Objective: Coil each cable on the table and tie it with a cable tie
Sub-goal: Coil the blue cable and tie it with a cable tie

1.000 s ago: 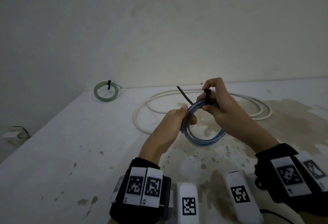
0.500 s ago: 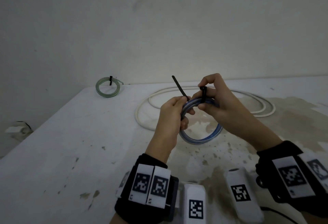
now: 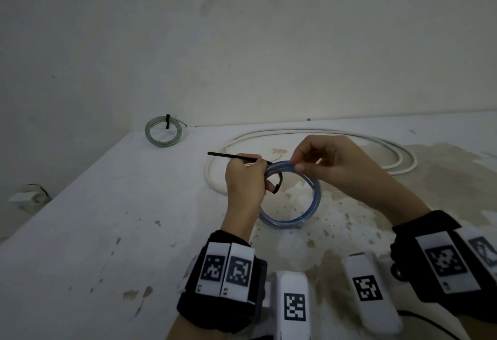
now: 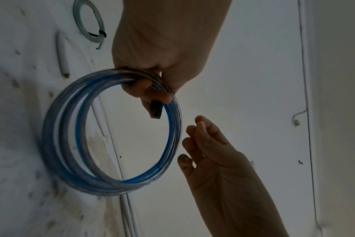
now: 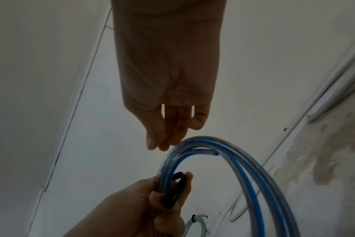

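The coiled blue-and-clear cable (image 3: 291, 194) is up off the stained white table (image 3: 107, 218), with the left hand (image 3: 246, 181) gripping it and the thin black cable tie (image 3: 236, 157). The right hand (image 3: 322, 163) sits just beside the grip, fingers loose, holding nothing. Beyond that: a loose white cable (image 3: 349, 135) and a tied green coil (image 3: 163, 134).

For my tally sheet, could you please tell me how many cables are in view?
3. A blue coil held in the left hand, a green tied coil at the table's far left corner, and a loose white cable beyond the hands. Others may lie outside view.
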